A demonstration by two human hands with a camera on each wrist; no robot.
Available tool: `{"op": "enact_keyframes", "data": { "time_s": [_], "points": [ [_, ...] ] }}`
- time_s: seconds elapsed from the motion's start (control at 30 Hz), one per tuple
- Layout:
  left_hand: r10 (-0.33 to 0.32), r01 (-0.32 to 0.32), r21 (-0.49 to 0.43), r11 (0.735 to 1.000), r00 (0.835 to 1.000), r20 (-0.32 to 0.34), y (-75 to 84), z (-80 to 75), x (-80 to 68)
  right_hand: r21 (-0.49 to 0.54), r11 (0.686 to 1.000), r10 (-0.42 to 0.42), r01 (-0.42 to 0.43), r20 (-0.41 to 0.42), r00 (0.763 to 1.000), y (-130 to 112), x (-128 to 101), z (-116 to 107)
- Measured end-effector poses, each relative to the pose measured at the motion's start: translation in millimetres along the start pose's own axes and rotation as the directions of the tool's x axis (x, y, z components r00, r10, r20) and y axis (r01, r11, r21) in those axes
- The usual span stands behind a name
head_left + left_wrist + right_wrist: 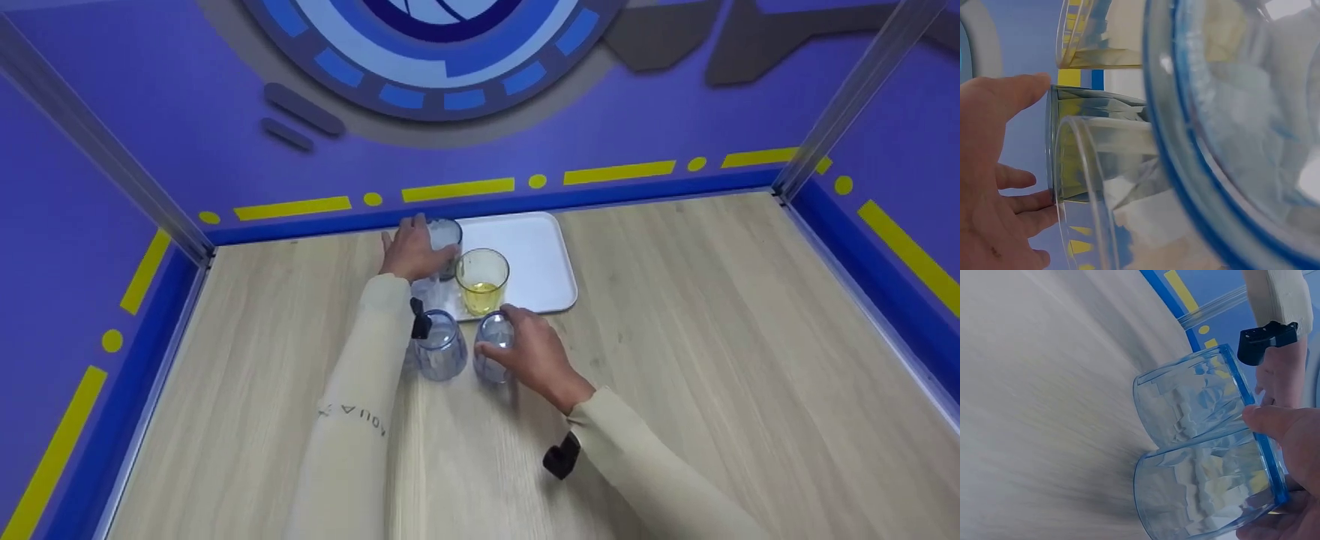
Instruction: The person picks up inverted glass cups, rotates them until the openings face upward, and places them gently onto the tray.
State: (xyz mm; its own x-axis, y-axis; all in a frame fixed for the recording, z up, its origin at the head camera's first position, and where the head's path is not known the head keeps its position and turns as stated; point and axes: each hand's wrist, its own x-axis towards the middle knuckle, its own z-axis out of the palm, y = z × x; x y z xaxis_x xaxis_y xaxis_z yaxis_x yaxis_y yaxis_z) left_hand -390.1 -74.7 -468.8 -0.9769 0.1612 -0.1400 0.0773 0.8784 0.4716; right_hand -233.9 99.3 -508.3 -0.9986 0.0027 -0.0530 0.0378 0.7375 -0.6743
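At the tray's back left corner, my left hand (415,251) spans the mouth of a smoky grey drinking glass (448,238), thumb and fingertips at opposite sides of its rim. In the left wrist view, a clear glass (1129,225) stands in front of that grey glass (1072,101). My right hand (538,352) holds an upside-down blue-tinted glass (491,367) by its thick base, thumb on one side and fingers on the other. Beside it, a second blue-tinted glass (441,360) also stands upside down. A yellow-tinted glass (482,274) stands upright between my hands.
The white tray (536,262) lies near the back wall (645,127), under the grey and yellow glasses. Both blue glasses stand on the wooden table (675,322) just in front of its near edge. Blue side panels (900,225) enclose the table.
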Motion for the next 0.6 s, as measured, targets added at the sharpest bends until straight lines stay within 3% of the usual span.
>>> {"op": "enact_keyframes", "data": {
  "time_s": [0.3,0.6],
  "points": [
    [0.070,-0.069,0.024,0.997,0.997,-0.034,1.6,-7.3,-9.5,0.015,1.000,-0.021,0.021,-0.006,1.000,-0.8,-2.8,-5.0],
    [0.062,-0.061,0.013,0.998,0.998,-0.028,-1.2,-10.3,-19.6,0.079,0.997,-0.003,0.004,-0.002,1.000,0.8,-4.9,-7.1]
  ]
}}
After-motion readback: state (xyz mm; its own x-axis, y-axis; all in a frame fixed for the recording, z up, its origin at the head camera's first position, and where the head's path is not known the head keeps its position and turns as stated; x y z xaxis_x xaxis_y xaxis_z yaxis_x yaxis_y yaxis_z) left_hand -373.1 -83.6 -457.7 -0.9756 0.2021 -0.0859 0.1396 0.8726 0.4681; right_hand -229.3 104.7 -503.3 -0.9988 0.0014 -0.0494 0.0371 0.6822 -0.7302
